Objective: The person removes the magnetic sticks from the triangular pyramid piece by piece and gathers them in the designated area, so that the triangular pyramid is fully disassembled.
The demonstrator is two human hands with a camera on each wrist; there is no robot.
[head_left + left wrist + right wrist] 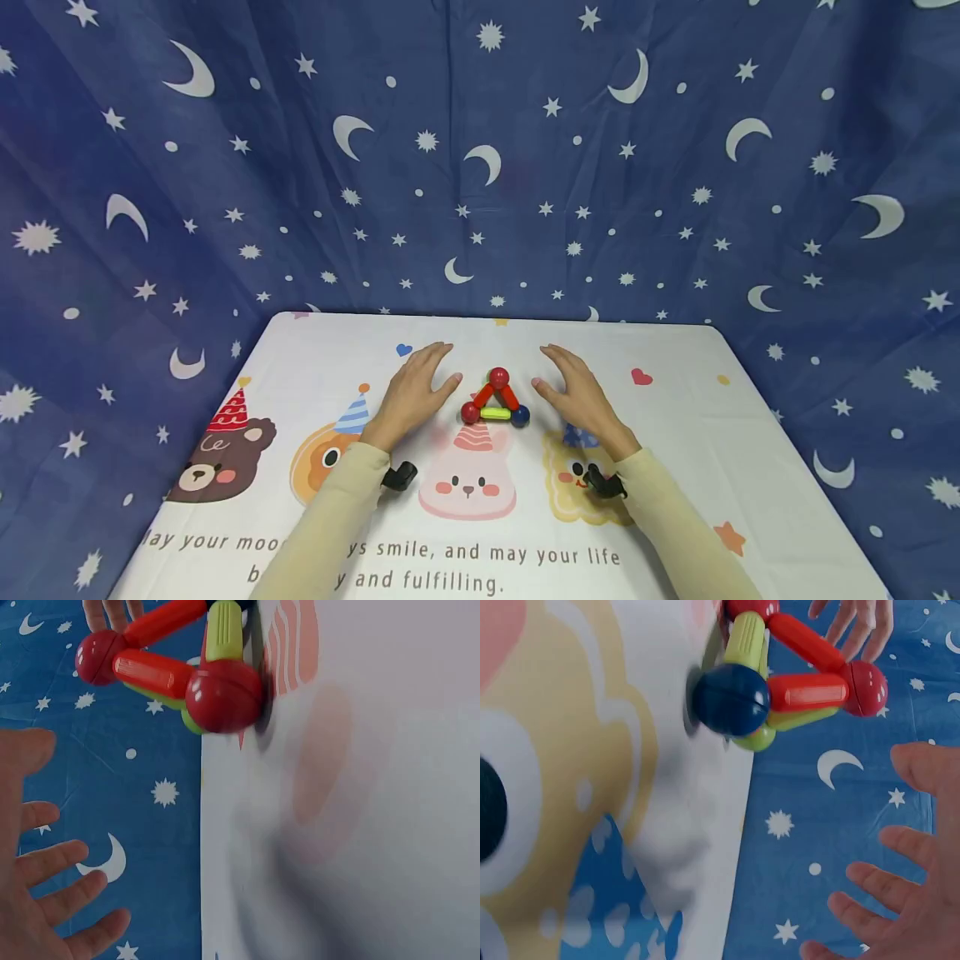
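Note:
A small pyramid [498, 379] of balls and rods, like a magnetic stick-and-ball toy, stands on the white printed tablecloth. Two red balls and a dark blue ball [731, 700] form its near face, joined by two red rods [154, 673] and a yellow-green rod [495, 413]. Behind them a green ball [757, 738] partly shows in the right wrist view. My left hand [415, 394] hovers to the pyramid's left, fingers extended and thumb apart. On the other side my right hand [583, 400] mirrors it. Neither hand touches the toy.
Printed cartoon animals, hearts and lettering cover the tablecloth [570, 567]. A dark blue curtain [420, 208] with moons and stars hangs behind the table's far edge. Black wrist cameras stick out inward from the left sleeve [330, 517] and right sleeve [675, 517].

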